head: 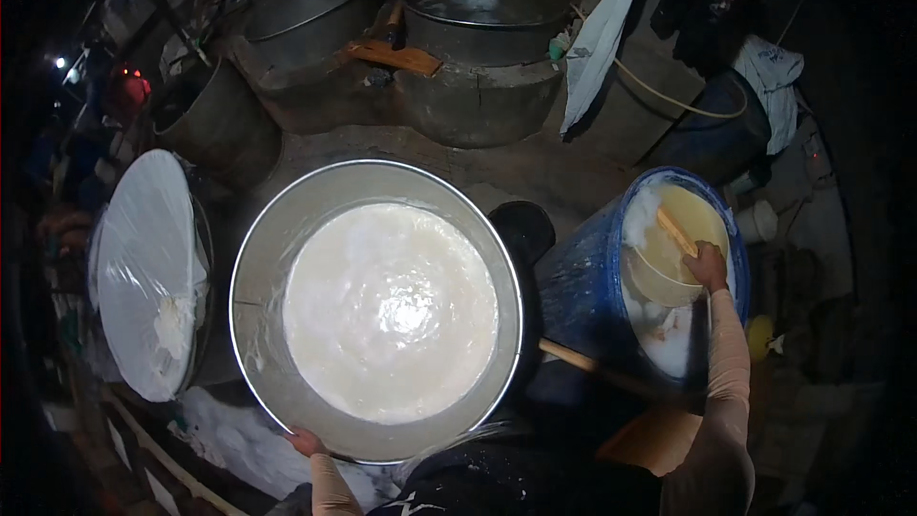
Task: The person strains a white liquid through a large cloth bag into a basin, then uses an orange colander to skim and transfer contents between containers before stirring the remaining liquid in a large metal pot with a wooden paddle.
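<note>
A large round metal tub holds a whitish liquid with a wet, shining surface. My left hand grips the tub's rim at the lower left. At the right, my right hand is closed on the wooden handle of a pale scoop or pot. That vessel is inside the mouth of a blue plastic barrel, where white foam and yellowish liquid show. How full the scoop is, I cannot tell.
A pan under clear plastic film stands left. Behind are two metal pots, one tilted and one with dark liquid, on a masonry stove. A wooden stick lies between tub and barrel; a white cloth hangs behind.
</note>
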The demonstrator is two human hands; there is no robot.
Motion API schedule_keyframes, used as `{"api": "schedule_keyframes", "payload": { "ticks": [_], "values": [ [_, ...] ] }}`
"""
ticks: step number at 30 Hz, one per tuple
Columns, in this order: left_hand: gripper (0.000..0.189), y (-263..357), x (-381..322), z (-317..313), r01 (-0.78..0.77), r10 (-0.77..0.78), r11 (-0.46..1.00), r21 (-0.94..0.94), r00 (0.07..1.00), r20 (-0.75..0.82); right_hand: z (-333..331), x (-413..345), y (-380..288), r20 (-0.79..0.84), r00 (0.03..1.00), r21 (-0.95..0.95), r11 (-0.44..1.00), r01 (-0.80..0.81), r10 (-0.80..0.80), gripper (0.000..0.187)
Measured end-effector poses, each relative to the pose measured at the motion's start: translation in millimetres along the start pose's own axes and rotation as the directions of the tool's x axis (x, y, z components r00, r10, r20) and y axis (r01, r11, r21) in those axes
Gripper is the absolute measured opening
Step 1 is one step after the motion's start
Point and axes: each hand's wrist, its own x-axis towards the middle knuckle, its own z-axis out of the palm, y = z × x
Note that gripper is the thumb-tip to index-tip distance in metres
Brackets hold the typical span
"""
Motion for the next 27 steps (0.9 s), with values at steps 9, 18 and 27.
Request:
{"api": "schedule_keyframes", "payload": {
  "ticks": [9, 18, 27],
  "values": [
    [0.047, 10.3, -2.8, -3.0, 0.09, -0.09, 0.995, -0.031, 0.996, 0.015, -110.2, -72.9, -39.9, -0.056, 0.998, 0.188, 0.982, 0.014, -0.004, 0.038],
    [0.041, 35.7, -18.7, -8.6, 0.021, -0.005, 0.964, 0.265, 0.998, -0.059, -126.5, -169.9, -162.6, 0.027, 0.988, 0.484, 0.867, 0.118, -0.15, 0.034],
    [0.052, 71.7, -30.7, -29.4, 0.055, -0.074, 0.966, 0.251, 0.995, 0.07, 17.5, -227.9, -290.9, 0.236, 0.924, 0.752, 0.659, 0.022, -0.301, 0.034]
  ]
}}
